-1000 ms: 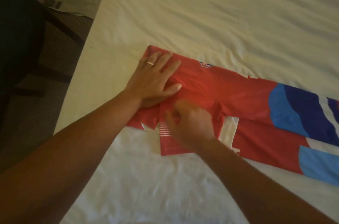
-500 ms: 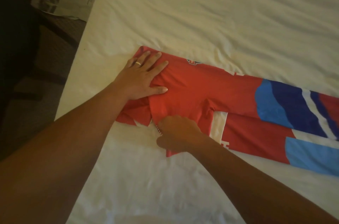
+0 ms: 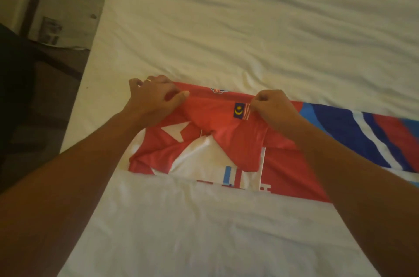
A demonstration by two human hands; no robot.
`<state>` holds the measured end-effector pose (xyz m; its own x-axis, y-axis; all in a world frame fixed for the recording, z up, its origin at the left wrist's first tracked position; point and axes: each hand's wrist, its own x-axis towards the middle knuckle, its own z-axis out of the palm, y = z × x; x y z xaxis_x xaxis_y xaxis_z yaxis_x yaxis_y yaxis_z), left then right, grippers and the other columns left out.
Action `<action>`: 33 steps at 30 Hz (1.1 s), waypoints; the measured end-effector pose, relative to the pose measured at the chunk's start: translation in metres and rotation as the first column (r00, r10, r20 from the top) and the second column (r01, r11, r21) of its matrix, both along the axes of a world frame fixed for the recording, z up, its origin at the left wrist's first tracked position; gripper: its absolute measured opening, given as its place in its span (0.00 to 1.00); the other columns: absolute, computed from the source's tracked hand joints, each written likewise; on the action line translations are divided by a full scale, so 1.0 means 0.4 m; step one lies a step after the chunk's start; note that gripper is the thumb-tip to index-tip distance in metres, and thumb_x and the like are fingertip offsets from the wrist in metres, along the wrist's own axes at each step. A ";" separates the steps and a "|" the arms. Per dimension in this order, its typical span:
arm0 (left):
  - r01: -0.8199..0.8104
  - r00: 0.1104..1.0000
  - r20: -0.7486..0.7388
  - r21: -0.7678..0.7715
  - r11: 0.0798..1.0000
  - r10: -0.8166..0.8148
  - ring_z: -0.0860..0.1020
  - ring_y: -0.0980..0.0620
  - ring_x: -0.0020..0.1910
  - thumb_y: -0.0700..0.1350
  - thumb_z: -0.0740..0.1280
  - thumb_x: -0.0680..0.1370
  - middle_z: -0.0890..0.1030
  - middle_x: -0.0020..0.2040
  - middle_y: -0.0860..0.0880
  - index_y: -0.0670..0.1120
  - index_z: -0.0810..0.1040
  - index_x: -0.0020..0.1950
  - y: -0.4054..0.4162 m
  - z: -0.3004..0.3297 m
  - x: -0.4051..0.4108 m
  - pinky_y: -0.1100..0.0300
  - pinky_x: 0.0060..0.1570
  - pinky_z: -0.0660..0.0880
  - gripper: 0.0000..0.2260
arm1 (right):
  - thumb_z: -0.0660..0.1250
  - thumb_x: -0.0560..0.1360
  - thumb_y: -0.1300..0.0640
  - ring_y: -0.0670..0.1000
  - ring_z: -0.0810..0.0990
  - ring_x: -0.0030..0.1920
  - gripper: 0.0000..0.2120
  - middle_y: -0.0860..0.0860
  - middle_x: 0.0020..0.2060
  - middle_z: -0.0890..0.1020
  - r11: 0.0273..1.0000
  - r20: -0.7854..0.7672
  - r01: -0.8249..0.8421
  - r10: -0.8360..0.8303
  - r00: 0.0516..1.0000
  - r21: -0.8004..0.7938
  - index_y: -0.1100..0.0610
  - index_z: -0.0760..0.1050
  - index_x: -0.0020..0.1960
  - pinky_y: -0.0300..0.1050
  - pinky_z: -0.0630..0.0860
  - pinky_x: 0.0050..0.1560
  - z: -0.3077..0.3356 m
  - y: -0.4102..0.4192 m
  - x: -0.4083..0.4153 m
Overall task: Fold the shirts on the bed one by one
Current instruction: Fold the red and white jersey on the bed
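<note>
- Shirt [image 3: 229, 138]: red with white panels; lies on the bed [image 3: 249, 27] across mid-frame, partly folded, running from centre-left out past the right edge. Blue, dark blue and white bands at its right end.
- Left hand [image 3: 154, 95]: centre-left of frame, fingers curled over the shirt's far edge at its left end, thumb on the near side; it pinches the fabric. Ring [image 3: 148, 80] on one finger.
- Right hand [image 3: 272, 104]: just right of centre, fingers curled, pinching the same far edge just beside a small flag patch [image 3: 241, 111].
- Fabric between the two hands is lifted slightly and pulled into a band; a red flap hangs from it toward the lower centre, over white panels.
- Small crest [image 3: 216, 90] visible on the far edge between the hands; detail too blurred to read.
- Bed sheet white, creased, fills most of frame.
- Upper left: newspaper [image 3: 68, 4] lying beside the bed on a dark floor.
</note>
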<state>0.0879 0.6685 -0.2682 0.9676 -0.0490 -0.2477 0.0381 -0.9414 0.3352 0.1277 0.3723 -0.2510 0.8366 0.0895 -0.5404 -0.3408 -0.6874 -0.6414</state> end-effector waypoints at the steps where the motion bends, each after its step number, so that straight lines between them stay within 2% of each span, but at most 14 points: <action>1: 0.006 1.000 -0.011 0.019 1.000 -0.006 0.73 0.48 0.63 0.73 0.49 0.75 0.79 0.57 0.53 0.58 0.83 0.53 0.001 0.001 0.004 0.45 0.61 0.56 0.29 | 0.65 0.74 0.62 0.48 0.76 0.33 0.07 0.50 0.31 0.79 1.000 0.023 0.006 -0.005 1.000 -0.017 0.60 0.81 0.40 0.41 0.73 0.34 -0.002 -0.004 0.010; 5: 0.059 0.996 -0.070 0.126 0.990 -0.050 0.70 0.46 0.65 0.73 0.53 0.73 0.78 0.55 0.55 0.58 0.81 0.51 0.003 0.009 0.012 0.44 0.63 0.55 0.26 | 0.64 0.75 0.60 0.45 0.76 0.32 0.08 0.48 0.32 0.79 0.997 0.072 0.011 -0.005 0.997 -0.079 0.59 0.81 0.41 0.38 0.68 0.29 -0.012 -0.006 0.028; 7: 0.047 0.997 -0.064 0.131 0.990 -0.039 0.70 0.46 0.65 0.67 0.62 0.77 0.78 0.51 0.56 0.56 0.80 0.50 0.008 0.009 0.019 0.43 0.63 0.56 0.17 | 0.64 0.76 0.60 0.46 0.76 0.32 0.09 0.49 0.33 0.80 0.997 0.057 0.014 -0.009 0.998 -0.082 0.60 0.81 0.43 0.39 0.70 0.30 -0.021 -0.005 0.031; 9: -0.029 0.999 -0.036 0.067 0.997 0.031 0.70 0.46 0.63 0.60 0.65 0.79 0.78 0.46 0.57 0.55 0.78 0.48 0.014 0.010 0.027 0.43 0.62 0.56 0.10 | 0.63 0.76 0.60 0.48 0.77 0.34 0.09 0.50 0.35 0.80 0.995 0.047 0.007 -0.003 0.999 -0.101 0.60 0.81 0.44 0.40 0.72 0.32 -0.029 -0.004 0.032; 12: -0.126 0.992 -0.014 0.002 0.992 0.126 0.71 0.48 0.63 0.58 0.65 0.81 0.79 0.43 0.58 0.55 0.79 0.50 0.020 0.006 0.047 0.45 0.62 0.56 0.08 | 0.62 0.77 0.60 0.47 0.77 0.35 0.09 0.49 0.36 0.80 0.990 0.062 -0.020 0.029 0.998 -0.139 0.60 0.81 0.46 0.41 0.73 0.34 -0.042 -0.005 0.035; 15: -0.126 0.992 -0.019 0.001 0.992 0.126 0.70 0.47 0.64 0.58 0.62 0.82 0.78 0.42 0.58 0.57 0.80 0.52 0.017 -0.001 0.070 0.46 0.62 0.56 0.09 | 0.62 0.77 0.61 0.46 0.76 0.36 0.08 0.48 0.36 0.79 0.988 0.081 -0.022 0.035 0.996 -0.153 0.59 0.80 0.47 0.40 0.72 0.33 -0.057 -0.010 0.040; 17: -0.090 0.996 -0.021 0.034 0.995 0.090 0.69 0.45 0.65 0.58 0.61 0.83 0.77 0.46 0.57 0.57 0.80 0.53 0.014 -0.004 0.086 0.45 0.62 0.56 0.11 | 0.62 0.77 0.60 0.46 0.77 0.37 0.08 0.46 0.36 0.78 0.984 0.093 -0.048 0.064 0.994 -0.169 0.58 0.81 0.48 0.40 0.72 0.34 -0.068 -0.015 0.044; 20: -0.033 0.999 -0.033 0.098 0.995 0.037 0.67 0.43 0.66 0.58 0.61 0.83 0.73 0.51 0.56 0.57 0.80 0.55 0.007 -0.004 0.093 0.43 0.64 0.56 0.10 | 0.63 0.78 0.57 0.53 0.79 0.42 0.06 0.47 0.38 0.78 0.976 0.139 -0.091 0.120 0.983 -0.199 0.55 0.79 0.49 0.45 0.72 0.38 -0.080 -0.023 0.046; 22: -0.030 1.000 0.011 0.140 0.990 0.028 0.68 0.41 0.66 0.58 0.62 0.82 0.74 0.56 0.52 0.56 0.79 0.59 -0.006 0.003 0.081 0.42 0.64 0.57 0.11 | 0.65 0.78 0.54 0.53 0.78 0.49 0.07 0.48 0.44 0.80 0.970 0.248 -0.070 0.129 0.960 -0.233 0.54 0.79 0.54 0.46 0.72 0.45 -0.083 -0.027 0.030; 25: -0.034 0.980 0.197 0.244 0.969 -0.015 0.72 0.38 0.61 0.58 0.62 0.82 0.75 0.62 0.44 0.49 0.76 0.66 -0.072 0.021 0.030 0.41 0.61 0.63 0.18 | 0.68 0.77 0.49 0.54 0.70 0.63 0.17 0.49 0.62 0.76 0.962 0.470 0.026 0.109 0.876 -0.272 0.52 0.77 0.63 0.50 0.67 0.61 -0.078 -0.030 -0.039; 27: 0.073 0.956 0.257 0.262 0.962 -0.142 0.74 0.37 0.60 0.61 0.61 0.81 0.76 0.65 0.42 0.47 0.75 0.69 -0.144 0.016 -0.023 0.42 0.58 0.67 0.24 | 0.65 0.76 0.45 0.56 0.68 0.66 0.20 0.51 0.67 0.73 0.954 0.549 -0.026 0.195 0.813 -0.300 0.53 0.76 0.65 0.53 0.64 0.63 -0.080 -0.029 -0.107; 29: 0.199 0.957 0.148 0.290 0.936 -0.250 0.73 0.36 0.63 0.67 0.57 0.80 0.73 0.70 0.41 0.47 0.71 0.74 -0.205 -0.007 -0.066 0.42 0.60 0.68 0.31 | 0.59 0.78 0.40 0.59 0.67 0.71 0.25 0.54 0.73 0.70 0.897 0.503 -0.188 0.386 0.774 -0.399 0.52 0.72 0.70 0.57 0.64 0.65 -0.094 -0.030 -0.161; 30: 0.222 0.965 0.065 0.302 0.927 -0.252 0.71 0.35 0.66 0.70 0.55 0.79 0.71 0.73 0.40 0.47 0.69 0.76 -0.222 -0.023 -0.077 0.41 0.61 0.68 0.35 | 0.54 0.80 0.37 0.60 0.64 0.74 0.28 0.55 0.76 0.66 0.838 0.416 -0.288 0.493 0.764 -0.463 0.51 0.68 0.74 0.59 0.63 0.68 -0.103 -0.032 -0.176; 33: 0.160 0.987 -0.079 0.319 0.934 -0.142 0.68 0.34 0.71 0.73 0.51 0.75 0.67 0.76 0.40 0.49 0.66 0.78 -0.241 -0.049 -0.082 0.39 0.65 0.67 0.39 | 0.42 0.81 0.31 0.56 0.47 0.81 0.35 0.52 0.82 0.48 0.649 0.166 -0.515 0.697 0.698 -0.560 0.47 0.50 0.82 0.63 0.55 0.75 -0.123 -0.052 -0.168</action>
